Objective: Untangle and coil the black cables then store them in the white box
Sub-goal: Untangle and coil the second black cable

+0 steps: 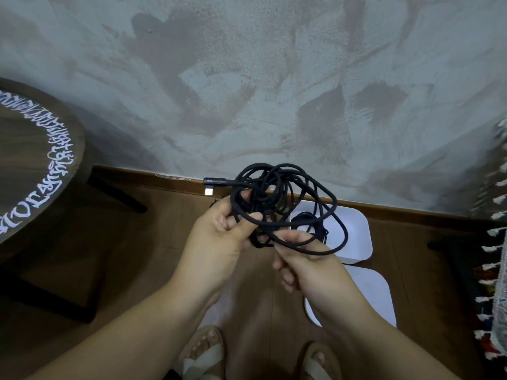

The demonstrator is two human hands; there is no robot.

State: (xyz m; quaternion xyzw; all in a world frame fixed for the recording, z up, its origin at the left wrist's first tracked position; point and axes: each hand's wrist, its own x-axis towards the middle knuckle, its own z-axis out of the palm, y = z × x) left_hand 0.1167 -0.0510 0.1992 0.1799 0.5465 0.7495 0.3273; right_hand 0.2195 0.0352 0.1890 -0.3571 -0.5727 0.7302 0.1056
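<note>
Head view gives me both hands raised over a brown wooden floor [164, 229], with a tangled bundle of black braided cable [285, 198] held in the air between them. The left hand [222, 231] has its fingers curled round several strands at the bundle's left side, the thumb pressed down on one strand. The right hand [310, 264] pinches a single looping strand between thumb and forefinger at the lower right; its other fingers are curled underneath. An angled plug with a silver tip [209, 191] sticks out to the left of the tangle.

Below and behind the bundle, a white rounded plastic box [354, 231] sits open on the floor against the mottled grey plaster wall [247, 78], and I can make out another dark cable [304, 218] lying inside it. A flat white rounded piece [367, 294] lies just beside the box, nearer the feet. A round dark wooden table with white lettering [35, 160] stands at the left. Beige strap sandals [208, 357] show at the bottom.
</note>
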